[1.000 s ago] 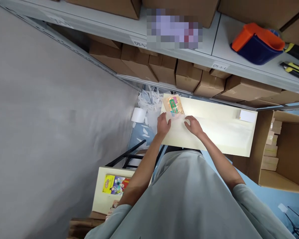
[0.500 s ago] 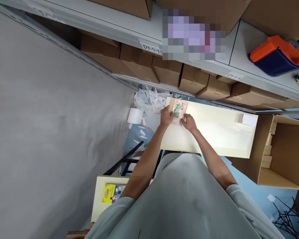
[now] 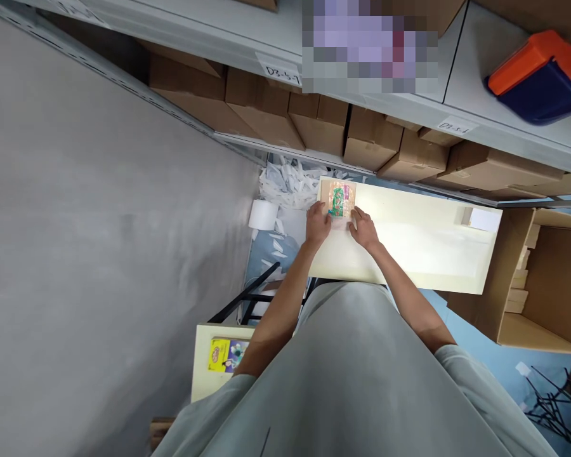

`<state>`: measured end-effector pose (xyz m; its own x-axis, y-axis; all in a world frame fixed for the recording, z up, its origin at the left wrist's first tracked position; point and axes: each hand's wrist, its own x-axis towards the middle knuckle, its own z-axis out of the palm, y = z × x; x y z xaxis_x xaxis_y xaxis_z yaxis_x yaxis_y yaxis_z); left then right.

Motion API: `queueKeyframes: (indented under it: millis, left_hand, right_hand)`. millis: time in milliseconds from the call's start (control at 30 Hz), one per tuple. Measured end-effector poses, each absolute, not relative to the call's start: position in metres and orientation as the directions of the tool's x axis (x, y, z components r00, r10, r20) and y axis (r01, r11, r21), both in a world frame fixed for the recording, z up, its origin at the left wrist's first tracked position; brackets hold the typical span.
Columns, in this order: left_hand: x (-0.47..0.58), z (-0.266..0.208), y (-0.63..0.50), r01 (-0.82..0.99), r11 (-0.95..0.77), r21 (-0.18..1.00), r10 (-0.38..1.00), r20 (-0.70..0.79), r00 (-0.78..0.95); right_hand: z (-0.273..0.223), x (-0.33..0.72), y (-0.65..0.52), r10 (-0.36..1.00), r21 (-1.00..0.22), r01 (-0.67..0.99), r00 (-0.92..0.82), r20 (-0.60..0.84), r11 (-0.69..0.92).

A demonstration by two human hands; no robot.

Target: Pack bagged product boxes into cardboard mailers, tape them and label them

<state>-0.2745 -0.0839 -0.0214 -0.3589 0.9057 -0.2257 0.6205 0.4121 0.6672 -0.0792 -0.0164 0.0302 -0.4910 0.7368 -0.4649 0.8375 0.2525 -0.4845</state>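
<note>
A flat packet [image 3: 341, 200] with a green, pink and peach print lies at the left end of a long cream table [image 3: 419, 235]. Clear film seems to extend from its near edge, and a plain brown strip shows along its left side. At the packet's left edge, my left hand [image 3: 318, 223] grips the near corner, thumb over the front. My right hand [image 3: 363, 228] rests by the near right corner, thumb and fingers apart, fingertips at or close to the edge. Whether they touch the film is too small to tell.
A small white box [image 3: 485, 219] sits at the table's right end, beside a large open carton [image 3: 552, 279]. Shelves with brown boxes [image 3: 323, 130] run along the back. White scraps [image 3: 290, 184] and a white roll [image 3: 263, 214] lie left; a yellow-purple package [image 3: 226, 354] lies lower left.
My right hand's fingers have spread from their bent hold at the packet's near right corner. The packet lies straighter. The view has shifted slightly.
</note>
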Motion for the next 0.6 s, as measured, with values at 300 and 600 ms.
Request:
queueKeyframes:
  millis: [300,600]
  left_hand:
    - [-0.216,0.018,-0.196,0.718,0.213,0.662,0.963,-0.264,-0.042]
    - [-0.211,0.006,-0.224,0.746,0.242,0.621,0.941,-0.337,-0.025]
  right_hand:
    - [0.051,-0.002,-0.093,0.764,-0.402,0.819,-0.549,-0.338,0.410]
    - [0.022,0.043,-0.135,0.693,-0.316,0.838,-0.546,-0.470,0.446]
